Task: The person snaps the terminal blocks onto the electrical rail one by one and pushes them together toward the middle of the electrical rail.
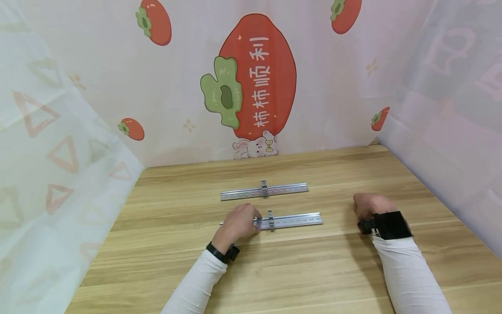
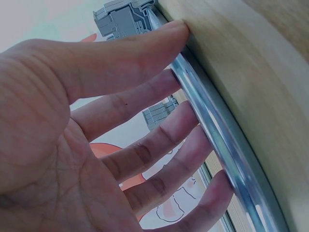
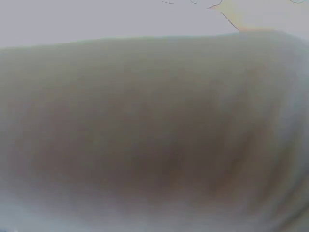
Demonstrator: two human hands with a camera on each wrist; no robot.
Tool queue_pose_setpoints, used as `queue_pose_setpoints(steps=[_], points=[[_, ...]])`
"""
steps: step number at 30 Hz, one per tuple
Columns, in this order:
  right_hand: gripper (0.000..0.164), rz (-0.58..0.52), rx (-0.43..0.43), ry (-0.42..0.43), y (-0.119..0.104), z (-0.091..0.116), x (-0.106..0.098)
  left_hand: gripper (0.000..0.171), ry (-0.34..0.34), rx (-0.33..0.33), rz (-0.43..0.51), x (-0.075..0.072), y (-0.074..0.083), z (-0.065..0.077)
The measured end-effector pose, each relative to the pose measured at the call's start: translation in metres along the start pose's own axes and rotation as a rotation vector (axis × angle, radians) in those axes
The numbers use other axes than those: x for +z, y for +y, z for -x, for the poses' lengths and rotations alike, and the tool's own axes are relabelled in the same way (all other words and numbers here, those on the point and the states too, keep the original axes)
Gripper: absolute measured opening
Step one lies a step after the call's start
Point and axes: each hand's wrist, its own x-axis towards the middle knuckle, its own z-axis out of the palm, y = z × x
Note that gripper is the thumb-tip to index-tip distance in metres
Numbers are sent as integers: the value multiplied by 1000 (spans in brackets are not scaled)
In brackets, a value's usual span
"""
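Observation:
My left hand (image 1: 240, 220) is over the left part of the nearer metal DIN rail (image 1: 298, 220). The left wrist view has the thumb (image 2: 140, 55) along one edge of this slotted rail and the fingertips against the other edge, pinching it. Just right of the hand, a small group of grey terminal blocks (image 1: 271, 221) stands clipped on the rail. Away to the right, my right hand (image 1: 372, 206) rests low at the table with its fingers bent under and hidden. A blurred surface fills most of the right wrist view.
Behind the nearer rail lies a second DIN rail (image 1: 241, 194), also bearing grey terminal blocks (image 1: 264, 189) near its middle. Both lie on a wood-grain table (image 1: 294, 270). Printed cloth (image 1: 176, 87) with persimmon pictures hangs at the back and along both sides.

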Motion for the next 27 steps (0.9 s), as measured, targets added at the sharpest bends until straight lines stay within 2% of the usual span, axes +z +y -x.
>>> queue_pose_setpoints(steps=[4, 12, 18, 22, 27], points=[[21, -36, 9, 0, 0, -3, 0, 27, 0, -3, 1, 0, 0, 0], [24, -183, -12, -11, 0, -14, 2, 29, 11, 5, 7, 2, -1, -1], [11, -144, -69, 134, -2, -24, 4, 30, 8, 1, 7, 2, -1, -1], [10, -102, -99, 219, -3, -30, 8, 30, 5, 3, 4, 3, -2, -2], [6, -90, -101, 231, -3, -32, 9, 30, 3, 6, 1, 2, -2, -2]])
